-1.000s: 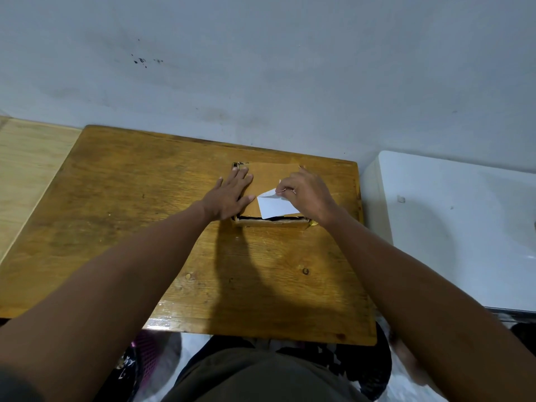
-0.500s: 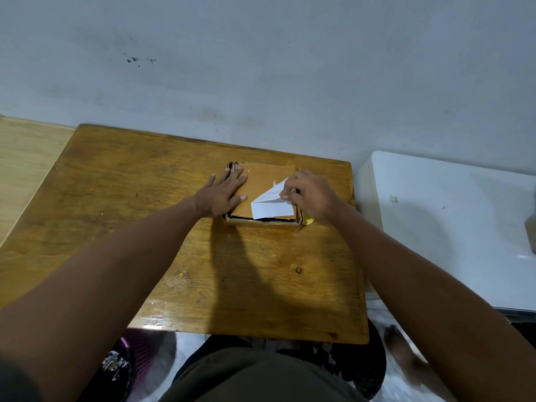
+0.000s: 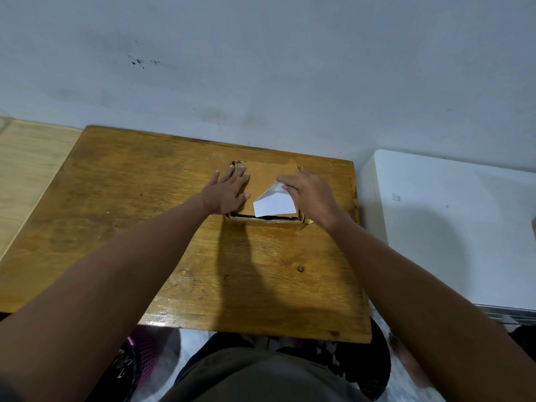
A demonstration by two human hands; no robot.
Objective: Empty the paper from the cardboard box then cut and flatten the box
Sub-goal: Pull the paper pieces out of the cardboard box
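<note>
Here we had the cardboard box at the table's twelve o'clock edge, our left hand flat with straight fingers pressing its nine o'clock side. Our right hand, the nearer one, pinched the white paper at its far tip; the sheet ran from there toward seven o'clock, its lower edge at the box's near opening, so we judged the pull should go up and toward us.

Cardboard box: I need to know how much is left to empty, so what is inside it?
One white paper sticks out of the cardboard box, pinched by the right hand. The left hand presses its flap, which covers the rest of the inside.
</note>
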